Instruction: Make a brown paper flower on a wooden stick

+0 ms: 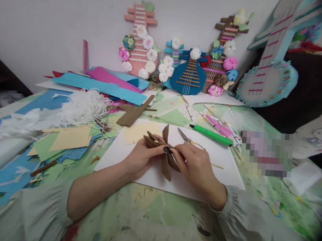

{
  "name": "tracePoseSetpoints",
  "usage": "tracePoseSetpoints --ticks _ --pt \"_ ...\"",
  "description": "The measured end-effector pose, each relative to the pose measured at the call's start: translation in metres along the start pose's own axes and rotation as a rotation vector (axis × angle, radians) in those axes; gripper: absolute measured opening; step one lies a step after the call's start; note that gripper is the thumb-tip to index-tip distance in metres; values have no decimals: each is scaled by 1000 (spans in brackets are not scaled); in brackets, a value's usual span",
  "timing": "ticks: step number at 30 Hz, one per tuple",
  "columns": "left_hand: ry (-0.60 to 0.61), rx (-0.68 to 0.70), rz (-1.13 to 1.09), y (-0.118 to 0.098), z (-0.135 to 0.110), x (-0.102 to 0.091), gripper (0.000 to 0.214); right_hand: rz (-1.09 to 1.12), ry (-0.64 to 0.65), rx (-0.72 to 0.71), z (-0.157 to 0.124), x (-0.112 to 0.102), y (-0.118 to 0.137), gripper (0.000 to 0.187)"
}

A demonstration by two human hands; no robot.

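A brown paper flower (166,167) with several pointed, folded petals is held between my two hands over a white sheet of paper (114,157). My left hand (143,156) grips it from the left, its thumb pressed at the flower's middle. From the right, my right hand (198,165) pinches the same flower near its centre; the fingertips meet there and hide what lies between them. Just beyond my right hand lie scissors (186,137) with gold-coloured handles. A green utility knife (212,134) lies behind them. Beside my right hand, a thin wooden stick (217,166) pokes out.
White string (82,105) lies tangled at the left, by cut paper scraps (71,138). Blue and magenta sheets (102,87) are stacked behind. Decorated paper lutes (188,76) lean on the wall. Thin sticks (218,124) lie back right; a blurred patch (266,153) covers something at right.
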State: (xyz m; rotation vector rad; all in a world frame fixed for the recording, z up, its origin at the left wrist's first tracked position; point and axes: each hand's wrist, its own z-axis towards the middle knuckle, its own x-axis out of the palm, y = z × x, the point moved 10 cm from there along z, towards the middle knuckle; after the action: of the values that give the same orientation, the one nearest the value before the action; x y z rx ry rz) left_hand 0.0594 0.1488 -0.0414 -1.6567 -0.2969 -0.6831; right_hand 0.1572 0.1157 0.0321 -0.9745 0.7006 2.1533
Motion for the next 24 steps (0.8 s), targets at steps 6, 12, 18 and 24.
tracePoseSetpoints --ticks 6,12,18,24 --pt "-9 -14 -3 1 -1 -1 17 -105 50 -49 2 1 7 36" --pt "-8 -23 -11 1 -1 -1 16 -146 42 -85 2 0 10 38" --pt "-14 -24 -4 1 -2 -2 14 -162 45 -99 3 -1 13 38" --pt "-14 -45 -16 2 -2 -2 13 -151 22 -111 2 -4 15 38"
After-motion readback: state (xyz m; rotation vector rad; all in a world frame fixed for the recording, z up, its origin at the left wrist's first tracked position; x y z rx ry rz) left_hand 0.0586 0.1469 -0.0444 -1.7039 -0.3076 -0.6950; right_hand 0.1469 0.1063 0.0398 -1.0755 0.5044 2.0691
